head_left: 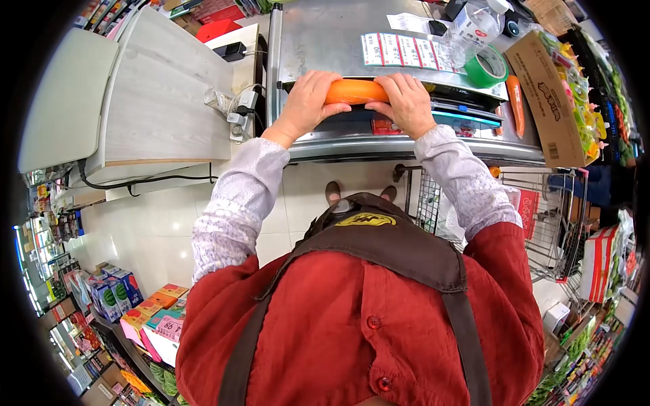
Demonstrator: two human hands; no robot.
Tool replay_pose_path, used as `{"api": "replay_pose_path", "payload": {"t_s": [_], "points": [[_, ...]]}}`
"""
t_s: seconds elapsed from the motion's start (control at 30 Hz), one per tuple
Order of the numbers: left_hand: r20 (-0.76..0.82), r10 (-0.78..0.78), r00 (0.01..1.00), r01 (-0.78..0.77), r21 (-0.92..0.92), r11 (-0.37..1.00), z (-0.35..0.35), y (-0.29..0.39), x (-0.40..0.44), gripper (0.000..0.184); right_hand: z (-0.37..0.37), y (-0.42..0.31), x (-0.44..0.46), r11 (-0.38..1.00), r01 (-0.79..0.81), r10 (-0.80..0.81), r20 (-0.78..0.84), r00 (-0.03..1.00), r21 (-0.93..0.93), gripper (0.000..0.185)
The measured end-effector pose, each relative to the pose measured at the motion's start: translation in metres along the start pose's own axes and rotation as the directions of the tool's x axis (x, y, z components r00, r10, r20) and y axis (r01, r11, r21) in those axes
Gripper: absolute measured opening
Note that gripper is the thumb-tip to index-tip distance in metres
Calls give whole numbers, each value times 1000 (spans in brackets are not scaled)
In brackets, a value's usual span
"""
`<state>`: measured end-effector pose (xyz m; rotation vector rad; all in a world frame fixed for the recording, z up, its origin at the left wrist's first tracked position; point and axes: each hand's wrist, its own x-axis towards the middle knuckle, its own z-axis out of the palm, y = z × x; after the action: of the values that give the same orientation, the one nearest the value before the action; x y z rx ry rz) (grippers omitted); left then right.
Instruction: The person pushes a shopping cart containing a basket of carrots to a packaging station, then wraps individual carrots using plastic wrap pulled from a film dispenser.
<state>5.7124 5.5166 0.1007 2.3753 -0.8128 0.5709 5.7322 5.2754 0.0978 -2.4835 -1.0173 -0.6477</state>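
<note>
Head view, orange carrot (357,91), held crosswise between both hands (308,103) (409,105)

Near the middle of the front edge of the counter (318,34), I have a carrot (355,91) crosswise, its left end in my left hand (308,101), its right end in my right hand (407,105). Beyond it, farther in from that edge, lie the price tags (403,50). At their right end is a roll of tape (489,70), with a bottle (470,32) just behind. Right of my right hand lies a second carrot (516,108), beside a cardboard box (545,101) at the counter's right end. A power strip (242,114) sits between the counter's left edge and a cabinet (162,88).
</note>
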Motion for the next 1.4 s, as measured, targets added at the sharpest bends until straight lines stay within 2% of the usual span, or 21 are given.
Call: {"api": "replay_pose_path", "payload": {"t_s": [0.17, 0.27, 0.37, 0.4, 0.47, 0.57, 0.6, 0.67, 0.73, 0.8, 0.87, 0.93, 1.03, 1.1, 1.13, 1.2, 1.23, 1.27, 1.33, 1.37, 1.4], "points": [[49, -38, 998, 42, -72, 996, -3, -10, 15, 47, -7, 5, 13, 999, 35, -34, 25, 999, -41, 46], [63, -115, 991, 122, -128, 984, -23, 1, 32, 41, -24, 6, 29, 999, 43, -44, 24, 999, 14, 43], [143, -313, 939, 339, -233, 911, -61, 34, 51, 35, -65, -5, 51, 998, -31, 22, 154, 988, 53, 48], [146, -317, 937, 344, -238, 908, -79, 50, 56, 35, -87, -14, 58, 998, -33, 24, 161, 987, 54, 48], [314, -426, 848, 499, -207, 841, -110, 82, 59, 34, -126, -35, 64, 975, -158, 84, 404, 911, 154, 48], [318, -401, 859, 472, -186, 862, -123, 119, 41, 32, -149, -51, 46, 976, -69, -26, 420, 907, 208, 43], [332, -430, 840, 503, -177, 846, -118, 126, 30, 30, -144, -54, 33, 966, -37, -61, 362, 930, 257, 41], [322, -398, 859, 455, -125, 882, -94, 129, -1, 29, -127, -63, 2, 963, -118, -10, 472, 881, 241, 39], [355, -436, 827, 499, -106, 860, -65, 128, -32, 29, -104, -65, -29, 937, -194, -5, 565, 825, 292, 36], [333, -490, 806, 551, -118, 826, -39, 127, -54, 30, -78, -65, -54, 930, -225, 12, 588, 809, 291, 36], [328, -589, 739, 650, -115, 751, -24, 122, -64, 31, -60, -64, -64, 915, -230, 26, 519, 854, 331, 37], [346, -603, 719, 664, -85, 743, -15, 118, -68, 28, -54, -59, -66, 904, -221, 20, 481, 877, 365, 43], [300, -643, 705, 700, -149, 698, -11, 118, -66, 25, -55, -58, -65, 911, -183, -7, 457, 889, 370, 48], [309, -707, 636, 759, -83, 646, -10, 119, -66, 28, -55, -57, -65, 934, -62, -108, 445, 889, 351, 50], [306, -709, 636, 759, -83, 645, -10, 119, -66, 28, -55, -56, -64, 934, -59, -111, 444, 889, 352, 50], [265, -794, 548, 835, -105, 541, -13, 119, -66, 36, -54, -54, -58, 935, 7, -179, 452, 874, 355, 49], [113, -797, 593, 804, -52, 592, -11, 118, -70, 37, -55, -51, -55, 930, -21, -172, 486, 857, 366, 49], [111, -798, 593, 805, -50, 591, -8, 115, -76, 37, -53, -46, -52, 929, -18, -175, 484, 857, 368, 49], [-153, -860, 487, 786, -351, 508, 1, 105, -95, 40, -50, -39, -46, 913, -107, -163, 593, 789, 394, 47], [-2, -937, 349, 773, -564, 289, 13, 93, -112, 47, -53, -38, -41, 887, -155, -161, 605, 780, 436, 47], [-7, -938, 347, 770, -569, 289, 14, 94, -115, 47, -52, -36, -39, 888, -149, -166, 605, 779, 435, 47]]}}
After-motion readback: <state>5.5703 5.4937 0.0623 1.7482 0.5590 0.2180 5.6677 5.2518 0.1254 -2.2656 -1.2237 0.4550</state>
